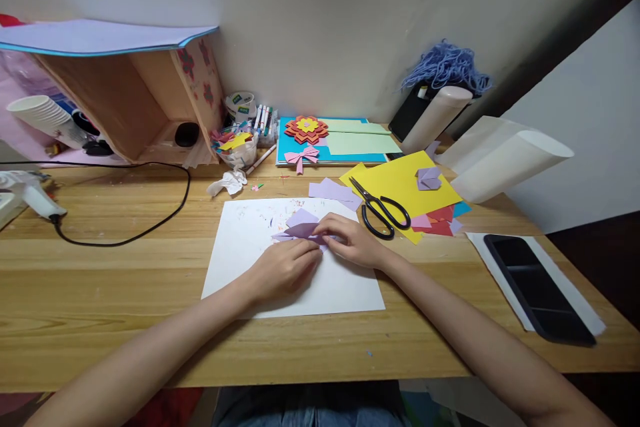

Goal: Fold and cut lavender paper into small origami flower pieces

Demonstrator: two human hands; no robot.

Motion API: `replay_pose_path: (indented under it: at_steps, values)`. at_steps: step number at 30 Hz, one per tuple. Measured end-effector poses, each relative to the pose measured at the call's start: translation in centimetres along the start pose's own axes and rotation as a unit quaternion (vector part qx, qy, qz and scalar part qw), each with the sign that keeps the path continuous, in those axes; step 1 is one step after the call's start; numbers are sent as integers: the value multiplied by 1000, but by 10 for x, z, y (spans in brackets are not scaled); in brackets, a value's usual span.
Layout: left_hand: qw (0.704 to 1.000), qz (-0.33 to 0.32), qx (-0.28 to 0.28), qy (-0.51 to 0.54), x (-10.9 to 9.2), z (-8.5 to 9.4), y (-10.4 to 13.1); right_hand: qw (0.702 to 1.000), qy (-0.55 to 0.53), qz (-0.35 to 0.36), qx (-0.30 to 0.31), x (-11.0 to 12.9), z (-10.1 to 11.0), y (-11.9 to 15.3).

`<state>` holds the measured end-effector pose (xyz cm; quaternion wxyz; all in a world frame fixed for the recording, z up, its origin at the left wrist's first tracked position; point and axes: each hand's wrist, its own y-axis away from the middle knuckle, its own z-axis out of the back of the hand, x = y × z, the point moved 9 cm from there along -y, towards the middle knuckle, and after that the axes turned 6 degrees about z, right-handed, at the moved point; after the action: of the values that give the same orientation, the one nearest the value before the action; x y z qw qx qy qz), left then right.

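Observation:
Both hands meet over a white sheet of paper (240,280) on the wooden table. A folded piece of purple paper (301,229) is between them. My left hand (285,268) is closed at its near edge, with the fingertips partly hidden behind the knuckles. My right hand (353,240) pinches the right end of the same paper between thumb and fingers. More purple paper (333,191) lies just beyond the white sheet. To the right of my right hand, black-handled scissors (381,208) rest partly on yellow paper (405,177).
A paper flower (306,128) and pink bow (301,157) lie on a blue board at the back. On the left are a cardboard box (197,87), a glue gun (35,197) and its black cord. A phone (540,287) and paper rolls (510,163) occupy the right.

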<state>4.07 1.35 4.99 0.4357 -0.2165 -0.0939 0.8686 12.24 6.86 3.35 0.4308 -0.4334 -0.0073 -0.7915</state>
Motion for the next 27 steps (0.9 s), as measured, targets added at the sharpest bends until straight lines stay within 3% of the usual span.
replay_pose_path:
  at_steps: [9,17,27]
  values:
    - [998,54,16,-25,13,-10,-5,997,47,4,62,-2,22,3]
    - [984,138,10,-108,18,-15,-20,994,84,29,60,-2,19,6]
    - [988,103,-75,-83,15,-6,-14,978,186,94,33,11,10,5]
